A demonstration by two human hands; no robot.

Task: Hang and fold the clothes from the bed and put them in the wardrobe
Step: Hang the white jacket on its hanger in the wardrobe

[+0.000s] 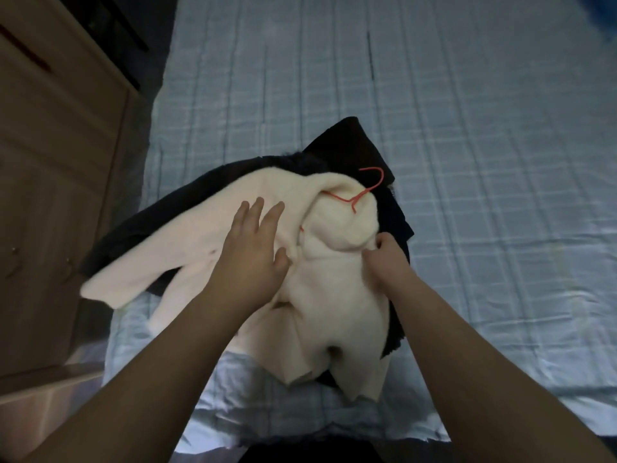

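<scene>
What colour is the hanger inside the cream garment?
Red; the hanger shows best in the head view, its hook lying on dark clothes.

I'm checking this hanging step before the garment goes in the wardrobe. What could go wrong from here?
1. The thin red wire hanger sits only partly inside the cream fleece garment; lifted now, it may slip out or hang lopsided.
2. The right hand pinches just one fold while the left hand lies flat, so the collar could bunch.
3. The dark clothes underneath might get dragged along.
</scene>
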